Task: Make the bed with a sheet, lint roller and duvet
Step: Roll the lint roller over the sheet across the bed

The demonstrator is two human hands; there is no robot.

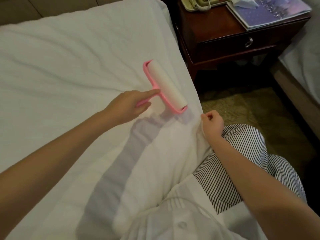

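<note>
Left hand [124, 105] curled round lint roller [165, 86] handle, index straight along it toward the roll; right hand [212, 124] fingers pinch sheet [69, 66] edge.

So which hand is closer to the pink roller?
Left. The left hand grips the roller, with one finger stretched along it. The right hand is apart from it, off past the roller's nearer end, pinching the edge of the sheet.

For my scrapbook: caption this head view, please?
Left hand holds pink plastic lint roller on white fabric sheet; right hand pinches its edge.
</note>
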